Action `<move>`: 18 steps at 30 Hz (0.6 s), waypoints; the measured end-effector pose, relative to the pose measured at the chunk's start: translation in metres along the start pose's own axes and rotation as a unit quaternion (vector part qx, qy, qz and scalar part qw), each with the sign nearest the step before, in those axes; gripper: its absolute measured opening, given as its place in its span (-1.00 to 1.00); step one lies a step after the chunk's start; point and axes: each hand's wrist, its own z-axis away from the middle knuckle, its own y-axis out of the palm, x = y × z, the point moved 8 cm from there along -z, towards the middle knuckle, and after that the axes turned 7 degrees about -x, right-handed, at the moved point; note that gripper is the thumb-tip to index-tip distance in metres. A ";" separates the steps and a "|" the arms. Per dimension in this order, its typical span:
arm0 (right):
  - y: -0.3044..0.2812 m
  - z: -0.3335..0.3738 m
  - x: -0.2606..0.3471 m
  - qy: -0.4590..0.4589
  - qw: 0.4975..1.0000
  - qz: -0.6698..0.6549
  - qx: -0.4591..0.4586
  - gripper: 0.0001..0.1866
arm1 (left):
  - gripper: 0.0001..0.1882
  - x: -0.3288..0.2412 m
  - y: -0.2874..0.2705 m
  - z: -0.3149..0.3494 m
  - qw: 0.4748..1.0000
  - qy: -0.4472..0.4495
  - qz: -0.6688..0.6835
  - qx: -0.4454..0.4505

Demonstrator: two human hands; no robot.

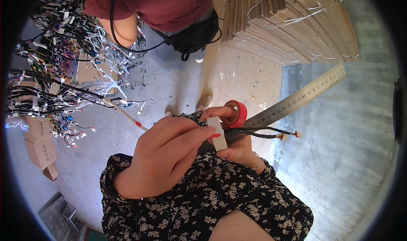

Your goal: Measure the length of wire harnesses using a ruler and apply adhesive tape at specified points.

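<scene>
My left hand [163, 156] is closed, its fingertips pressing a small strip of red tape [216, 135] at the face of a white block [217, 128]. A pale-sleeved cable [126, 114] with a red band runs behind this hand. My right hand [241, 150] grips the white block between thumb and fingers. Its finger goes through a roll of red tape [241, 114]. A steel ruler [296, 94] slants from this hand to the upper right. Black wires [258, 133] with small connectors stick out on the block's right side. What the palms hold is hidden.
Many bundled wire harnesses [55, 84] hang and lie at the left, above a cardboard box [40, 143]. A person in a dark red shirt [157, 5] with a black bag [195, 35] is opposite. Flat cardboard sheets [292, 25] are stacked at the upper right.
</scene>
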 end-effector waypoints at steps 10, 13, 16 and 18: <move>0.000 -0.002 -0.006 -0.010 1.000 0.014 0.004 -0.13 | -0.63 0.003 -0.003 -0.001 1.000 -0.019 -0.005 0.008; 0.000 -0.002 -0.005 -0.018 1.000 0.017 0.001 -0.13 | -0.62 0.003 -0.004 -0.002 1.000 -0.004 -0.007 0.017; 0.002 -0.003 -0.004 -0.016 1.000 0.022 -0.007 -0.12 | -0.53 0.007 -0.004 -0.001 0.999 -0.008 0.007 0.038; 0.004 -0.003 -0.006 -0.004 1.000 -0.014 -0.017 -0.11 | -0.59 0.011 -0.008 -0.002 1.000 -0.011 0.023 0.007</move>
